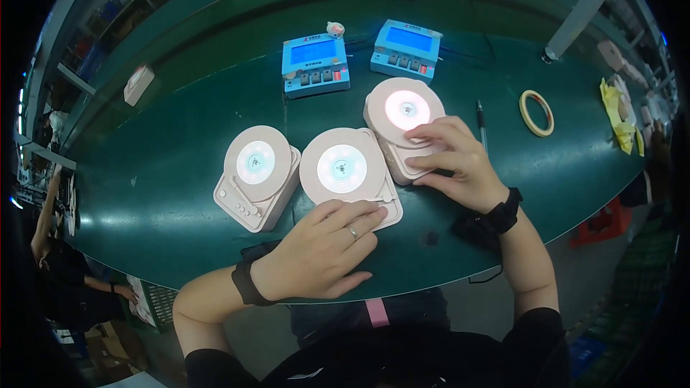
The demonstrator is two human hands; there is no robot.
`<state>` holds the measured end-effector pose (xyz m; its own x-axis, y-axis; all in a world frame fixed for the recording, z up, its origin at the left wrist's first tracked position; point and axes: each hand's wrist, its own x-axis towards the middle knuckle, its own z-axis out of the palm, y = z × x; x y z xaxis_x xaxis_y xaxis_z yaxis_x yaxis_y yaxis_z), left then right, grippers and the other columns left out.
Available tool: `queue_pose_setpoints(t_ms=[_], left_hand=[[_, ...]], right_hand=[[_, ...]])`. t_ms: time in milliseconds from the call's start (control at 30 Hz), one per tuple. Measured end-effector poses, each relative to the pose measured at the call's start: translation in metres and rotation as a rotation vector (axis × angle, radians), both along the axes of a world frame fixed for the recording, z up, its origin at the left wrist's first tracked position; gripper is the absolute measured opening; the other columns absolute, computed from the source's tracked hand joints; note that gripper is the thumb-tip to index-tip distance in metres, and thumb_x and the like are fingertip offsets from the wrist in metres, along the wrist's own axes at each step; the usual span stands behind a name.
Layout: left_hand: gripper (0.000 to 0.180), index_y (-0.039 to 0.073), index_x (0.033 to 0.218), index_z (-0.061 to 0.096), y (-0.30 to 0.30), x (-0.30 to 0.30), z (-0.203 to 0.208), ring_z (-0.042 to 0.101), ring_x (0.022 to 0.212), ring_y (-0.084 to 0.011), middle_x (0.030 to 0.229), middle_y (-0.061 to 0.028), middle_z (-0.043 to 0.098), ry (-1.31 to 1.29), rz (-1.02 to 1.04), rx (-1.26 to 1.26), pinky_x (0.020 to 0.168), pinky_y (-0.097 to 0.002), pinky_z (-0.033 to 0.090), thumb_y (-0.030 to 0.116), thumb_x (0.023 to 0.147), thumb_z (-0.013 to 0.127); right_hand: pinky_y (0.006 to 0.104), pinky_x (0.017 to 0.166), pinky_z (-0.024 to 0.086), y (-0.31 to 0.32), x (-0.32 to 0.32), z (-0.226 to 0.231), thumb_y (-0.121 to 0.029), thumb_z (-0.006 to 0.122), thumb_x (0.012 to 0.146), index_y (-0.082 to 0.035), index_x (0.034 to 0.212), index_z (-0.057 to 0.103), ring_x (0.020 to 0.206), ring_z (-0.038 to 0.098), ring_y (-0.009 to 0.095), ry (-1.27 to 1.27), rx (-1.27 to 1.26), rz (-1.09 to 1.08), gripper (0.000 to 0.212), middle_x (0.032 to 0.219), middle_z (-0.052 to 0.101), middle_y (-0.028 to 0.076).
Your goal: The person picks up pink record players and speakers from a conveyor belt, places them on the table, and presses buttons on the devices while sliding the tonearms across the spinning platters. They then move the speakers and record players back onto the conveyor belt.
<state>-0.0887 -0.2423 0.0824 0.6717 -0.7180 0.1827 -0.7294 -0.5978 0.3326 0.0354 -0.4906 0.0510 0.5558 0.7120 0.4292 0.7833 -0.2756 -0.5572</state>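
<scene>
Pale-pink turntable-shaped units sit on the green workbench (172, 223), lit centres up: left unit (255, 172), middle unit (345, 188), right unit (404, 113) slightly farther off. My left hand (323, 251) lies loosely stretched over the middle one's near controls, pinching nothing visible; my right hand (458, 158) has parted, curled fingers at the right one's near end, thumb by its edge; gripping or just pressing, can't tell. Best done with light fingertip pressure, bases held steady, fingers clear of the round tops so the lights stay readable.
</scene>
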Motion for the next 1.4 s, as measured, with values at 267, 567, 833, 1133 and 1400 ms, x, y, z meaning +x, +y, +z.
queue_pose_setpoints(t_ms=[267, 567, 833, 1133, 1400], left_hand=[[0.033, 0.008, 0.09, 0.057, 0.006, 0.0, -0.013, 0.057, 0.114, -0.0232, 0.119, -0.009, 0.062, -0.281, 0.035, -0.036, 0.09, -0.0368, 0.042, 0.028, 0.074, 0.077], [0.031, 0.009, 0.088, 0.057, 0.003, 0.01, -0.013, 0.059, 0.109, -0.0222, 0.105, -0.0071, 0.062, -0.206, -0.022, -0.079, 0.086, -0.0363, 0.043, 0.03, 0.075, 0.075], [0.031, 0.008, 0.089, 0.056, 0.012, 0.006, -0.008, 0.057, 0.109, -0.0249, 0.101, -0.0076, 0.061, -0.206, -0.001, -0.118, 0.089, -0.0381, 0.043, 0.028, 0.075, 0.073], [0.031, 0.005, 0.089, 0.056, 0.013, 0.003, -0.02, 0.055, 0.108, -0.0279, 0.095, -0.0087, 0.06, -0.311, -0.045, -0.226, 0.093, -0.0386, 0.042, 0.025, 0.071, 0.072], [0.037, 0.003, 0.093, 0.058, 0.01, 0.002, -0.019, 0.054, 0.109, -0.0279, 0.099, -0.0119, 0.061, -0.303, -0.017, -0.068, 0.093, -0.0392, 0.04, 0.03, 0.071, 0.072]], right_hand=[[0.0385, 0.103, 0.041, -0.009, 0.008, -0.007, -0.001, 0.085, 0.062, -0.006, 0.096, 0.073, 0.121, 0.05, 0.024, 0.471, 0.489, -0.061, 0.036, 0.127, 0.057, 0.012], [0.0357, 0.098, 0.043, -0.017, 0.02, -0.008, 0.002, 0.085, 0.06, -0.006, 0.097, 0.068, 0.119, 0.052, 0.021, 0.684, 0.642, -0.081, 0.041, 0.13, 0.053, 0.011], [0.0378, 0.104, 0.037, -0.011, 0.015, -0.005, -0.006, 0.086, 0.062, -0.008, 0.1, 0.064, 0.123, 0.049, 0.023, 0.665, 0.529, -0.058, 0.044, 0.131, 0.052, 0.012], [0.0355, 0.109, 0.031, -0.025, 0.014, -0.003, -0.028, 0.082, 0.069, -0.008, 0.128, 0.05, 0.127, 0.045, 0.025, 0.674, 0.516, -0.126, 0.069, 0.131, 0.049, 0.009], [0.0346, 0.108, 0.028, -0.023, 0.014, -0.008, -0.027, 0.074, 0.074, -0.005, 0.133, 0.045, 0.125, 0.042, 0.024, 0.36, 0.353, -0.302, 0.069, 0.131, 0.045, 0.01]])
